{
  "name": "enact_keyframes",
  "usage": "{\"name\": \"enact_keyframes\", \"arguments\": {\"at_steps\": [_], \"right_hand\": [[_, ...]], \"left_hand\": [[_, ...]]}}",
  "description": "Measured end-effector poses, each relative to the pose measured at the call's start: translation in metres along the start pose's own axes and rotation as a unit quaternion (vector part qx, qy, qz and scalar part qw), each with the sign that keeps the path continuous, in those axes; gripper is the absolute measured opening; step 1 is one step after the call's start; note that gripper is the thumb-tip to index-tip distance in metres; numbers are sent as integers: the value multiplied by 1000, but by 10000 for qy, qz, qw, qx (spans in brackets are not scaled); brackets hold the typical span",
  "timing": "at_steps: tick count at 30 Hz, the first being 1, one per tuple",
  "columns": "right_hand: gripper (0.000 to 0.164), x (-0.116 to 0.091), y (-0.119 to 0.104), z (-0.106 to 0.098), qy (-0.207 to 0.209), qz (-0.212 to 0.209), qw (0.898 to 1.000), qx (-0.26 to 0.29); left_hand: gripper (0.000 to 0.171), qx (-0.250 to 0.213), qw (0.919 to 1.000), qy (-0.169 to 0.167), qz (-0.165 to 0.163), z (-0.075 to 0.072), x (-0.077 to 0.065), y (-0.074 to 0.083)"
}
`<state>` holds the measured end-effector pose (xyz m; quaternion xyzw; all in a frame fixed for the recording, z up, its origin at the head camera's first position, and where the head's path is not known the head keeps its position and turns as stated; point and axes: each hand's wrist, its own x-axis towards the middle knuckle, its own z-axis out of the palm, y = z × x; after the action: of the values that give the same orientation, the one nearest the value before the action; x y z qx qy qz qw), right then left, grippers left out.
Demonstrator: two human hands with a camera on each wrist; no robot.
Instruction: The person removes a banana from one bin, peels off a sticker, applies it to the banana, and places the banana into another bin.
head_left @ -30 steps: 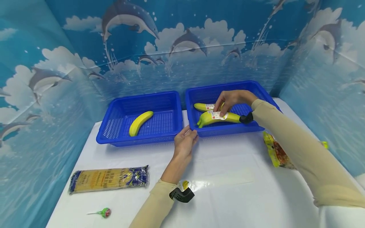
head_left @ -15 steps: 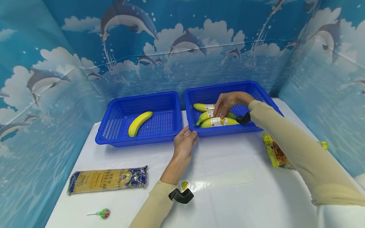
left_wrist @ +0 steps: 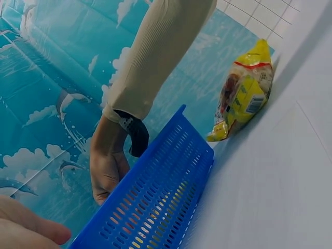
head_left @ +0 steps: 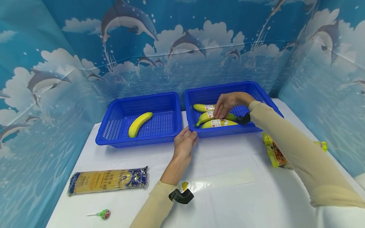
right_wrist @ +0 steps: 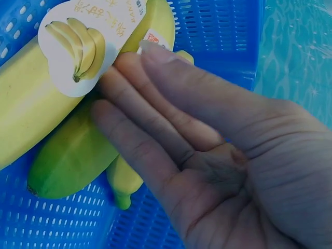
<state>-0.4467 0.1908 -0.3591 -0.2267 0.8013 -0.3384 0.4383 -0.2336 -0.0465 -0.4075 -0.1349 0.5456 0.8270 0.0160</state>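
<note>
My left hand [head_left: 183, 144] grips the near left corner of the right blue basket [head_left: 228, 131]. Inside that basket lie three labelled bananas side by side: a back one [head_left: 200, 107], a greener middle one [head_left: 203, 118] and a front one [head_left: 225, 123]. My right hand [head_left: 229, 103] reaches in from above. The right wrist view shows its fingers [right_wrist: 150, 135] fairly straight, touching the bananas' label area, with the thumb apart and nothing clasped. In the left wrist view, part of my left hand [left_wrist: 28, 223] appears beside the basket's rim.
To the left stands another blue basket [head_left: 114, 141] holding one unlabelled banana [head_left: 140, 124]. A spaghetti pack [head_left: 108, 180], a lollipop [head_left: 105, 214] and a banana-printed label strip [head_left: 219, 182] lie on the white table. A yellow snack bag [head_left: 275, 152] sits partly behind my right forearm.
The front banana, earlier held over the middle one, now lies at the basket's near side. My right fingers have let go of it and shifted slightly back. My left hand stays put.
</note>
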Motion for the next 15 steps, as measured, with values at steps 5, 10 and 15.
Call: {"name": "enact_keyframes", "arguments": {"at_steps": [5, 10, 15], "right_hand": [[37, -6, -3, 1, 26, 23, 10000, -45], [37, -13, -8, 1, 98, -51, 9999, -113], [38, -21, -16, 4, 220, -273, 9993, -145]], "left_hand": [[50, -26, 10000, -3, -52, 1, -1, 1], [50, 14, 9999, -40, -154, 0, -2, 4], [52, 89, 9996, -102, -263, -2, -6, 10]]}}
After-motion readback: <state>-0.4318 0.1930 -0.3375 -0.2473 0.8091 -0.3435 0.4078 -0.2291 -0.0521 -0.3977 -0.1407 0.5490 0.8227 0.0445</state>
